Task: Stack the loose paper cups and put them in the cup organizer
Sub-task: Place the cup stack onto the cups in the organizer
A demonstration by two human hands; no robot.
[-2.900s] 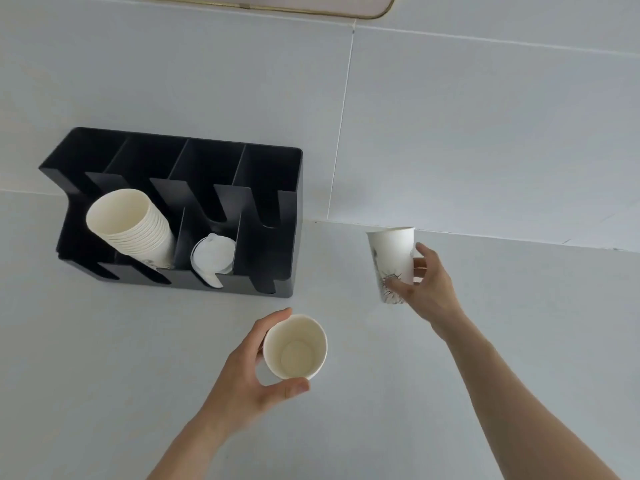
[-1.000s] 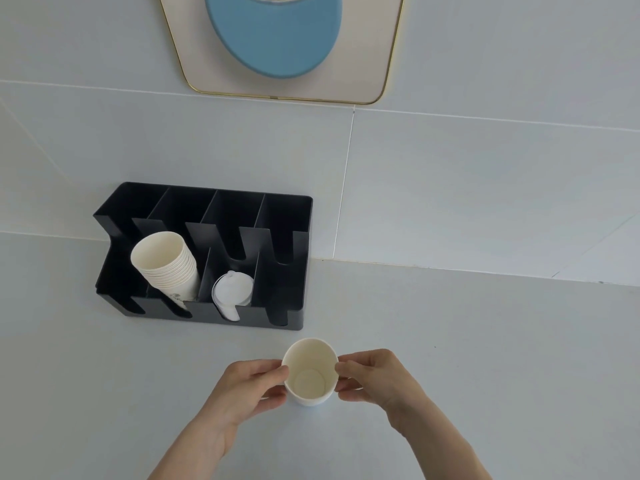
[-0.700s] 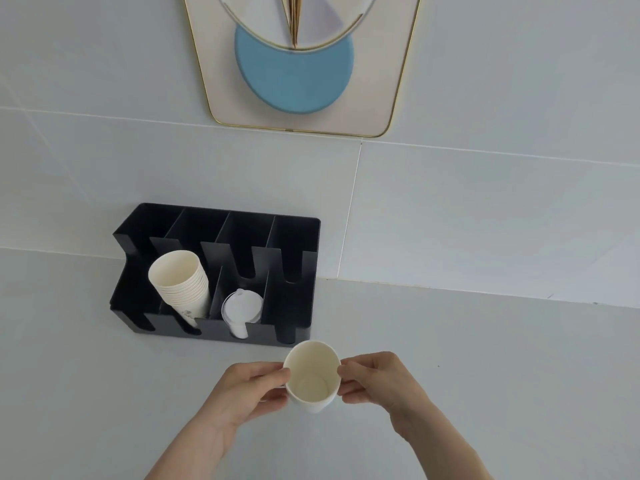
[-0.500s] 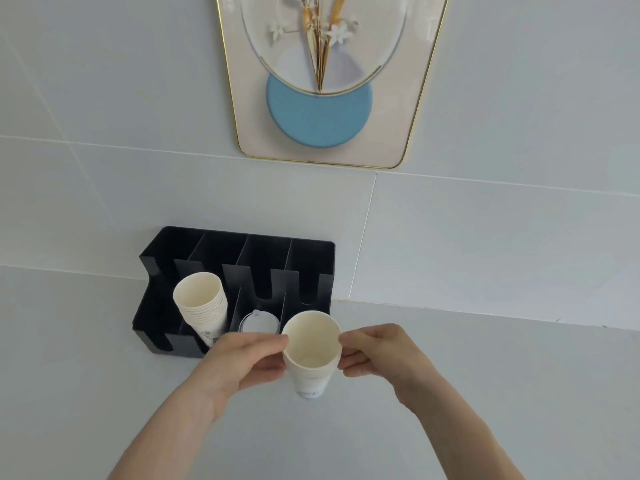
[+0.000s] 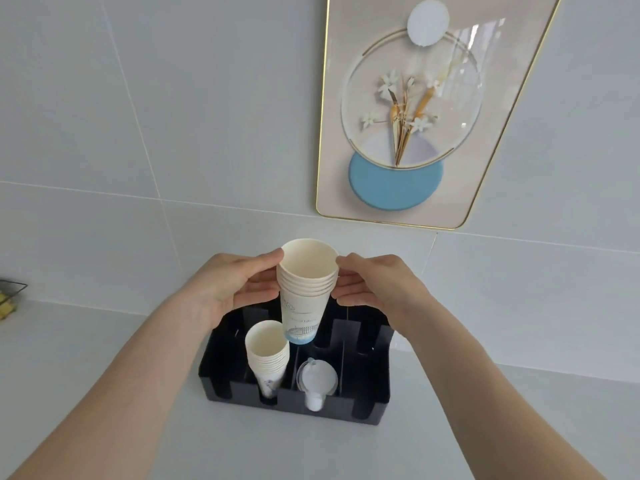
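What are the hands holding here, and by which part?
A stack of paper cups, upright above the cup organizer. The left hand and right hand pinch its upper rims from opposite sides.

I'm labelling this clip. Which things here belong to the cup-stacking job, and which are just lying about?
Job:
held cup stack
left hand
right hand
cup organizer
stored cup stack

Lying about:
lids
wall picture
wire rack

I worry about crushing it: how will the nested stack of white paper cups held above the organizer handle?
The nested stack of white paper cups probably feels light, since fingertips alone carry it. Layered rims likely stiffen its top; the single-walled bottom may dent. Tall and tapered, it could tip.
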